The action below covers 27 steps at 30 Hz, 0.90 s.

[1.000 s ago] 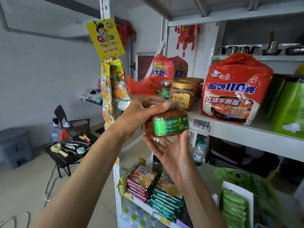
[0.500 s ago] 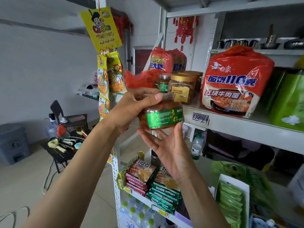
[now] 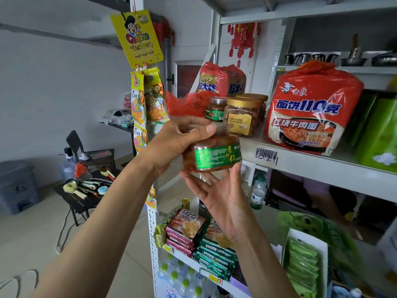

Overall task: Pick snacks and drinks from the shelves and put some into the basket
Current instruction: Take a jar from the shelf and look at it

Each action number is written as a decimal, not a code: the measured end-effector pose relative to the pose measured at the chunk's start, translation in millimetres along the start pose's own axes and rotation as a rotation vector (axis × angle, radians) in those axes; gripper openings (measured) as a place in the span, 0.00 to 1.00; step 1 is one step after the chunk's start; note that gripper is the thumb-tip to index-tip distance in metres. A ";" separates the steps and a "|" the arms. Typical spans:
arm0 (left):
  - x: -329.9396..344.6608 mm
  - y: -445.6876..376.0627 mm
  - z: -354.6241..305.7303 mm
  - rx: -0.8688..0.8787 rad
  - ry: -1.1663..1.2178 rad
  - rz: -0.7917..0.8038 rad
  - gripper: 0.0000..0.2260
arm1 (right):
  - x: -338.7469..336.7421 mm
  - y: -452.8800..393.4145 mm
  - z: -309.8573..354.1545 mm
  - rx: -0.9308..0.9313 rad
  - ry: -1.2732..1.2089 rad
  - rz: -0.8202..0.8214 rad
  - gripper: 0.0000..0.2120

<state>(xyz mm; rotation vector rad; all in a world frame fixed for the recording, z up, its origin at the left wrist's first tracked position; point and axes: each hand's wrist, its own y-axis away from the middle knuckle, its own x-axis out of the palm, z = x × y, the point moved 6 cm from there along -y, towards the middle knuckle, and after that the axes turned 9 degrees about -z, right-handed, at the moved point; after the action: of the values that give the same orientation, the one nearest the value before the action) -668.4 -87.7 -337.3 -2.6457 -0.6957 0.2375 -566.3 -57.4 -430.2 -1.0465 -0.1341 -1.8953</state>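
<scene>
Jar [image 3: 212, 152] first: you have the clear plastic tub of brown snack, green label facing you, lifted off the shelf and held in front of the middle shelf's [image 3: 311, 166] edge, tipped a little so its lid leans away. That tilt and the label turned your way suggest you are reading it before deciding.

Your left hand [image 3: 171, 145] does the carrying. Its fingers wrap the far side near the lid and the thumb lies across the near shoulder of the jar, so the grip sits high. Your right hand [image 3: 223, 196] is spread flat, palm up, directly beneath, fingertips touching or just under the base; it works as a safety cradle and is not curled round anything.

Just behind the jar on that shelf stand a matching green-label jar [image 3: 216, 109] and gold-lidded tubs [image 3: 241, 117], which is likely where yours came from. To their right sits a big red noodle pack [image 3: 311, 110]. Below your hands the lower shelf holds stacked cracker packs [image 3: 199, 237], with water bottles [image 3: 178, 280] under those. Hanging yellow snack bags [image 3: 148, 100] run down the post at your left.

No basket shows in view, so you will need to look down or turn to find it before lowering the jar in.
</scene>
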 end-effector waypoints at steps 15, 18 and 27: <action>-7.6 2.3 9.3 -0.029 0.141 0.034 0.21 | -1.5 0.5 -6.2 -0.018 0.035 -0.051 0.31; -8.2 3.8 10.5 -0.023 0.171 0.075 0.30 | -6.6 1.5 -2.7 -0.053 0.056 -0.098 0.27; -12.0 8.3 2.0 0.052 -0.066 0.048 0.19 | -12.6 1.4 16.8 -0.288 0.231 -0.264 0.43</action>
<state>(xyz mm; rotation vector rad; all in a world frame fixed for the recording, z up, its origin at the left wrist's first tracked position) -675.6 -99.7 -341.9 -2.6172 -0.6391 0.3523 -552.5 -41.5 -429.0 -1.0262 0.1451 -2.3108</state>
